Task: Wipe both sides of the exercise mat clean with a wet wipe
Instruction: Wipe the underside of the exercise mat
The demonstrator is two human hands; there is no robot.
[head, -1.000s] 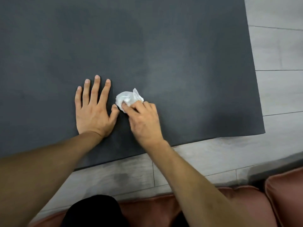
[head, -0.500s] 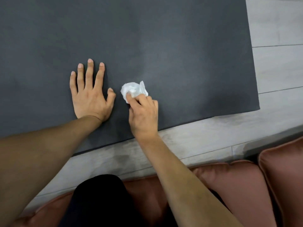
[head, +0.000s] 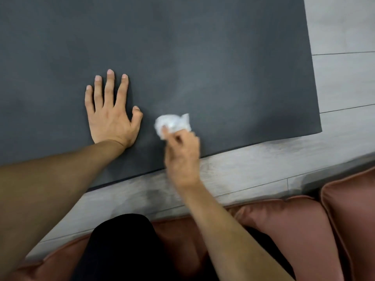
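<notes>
A dark grey exercise mat (head: 182,47) lies flat on the floor and fills most of the view. My left hand (head: 110,114) rests flat on it, fingers straight and spread. To its right, my right hand (head: 182,155) pinches a crumpled white wet wipe (head: 173,122) against the mat near its front edge. That hand and the wipe are blurred by motion. A faint damp sheen shows on the mat above the wipe.
Grey wood-look floor (head: 253,171) runs along the mat's front edge and right side. Reddish-brown cushions (head: 294,230) lie at the bottom right, with a dark-clothed knee (head: 121,250) at bottom centre.
My right hand has slid the wipe back toward the mat's front edge and slightly right, away from my left hand. My left hand stays planted on the mat.
</notes>
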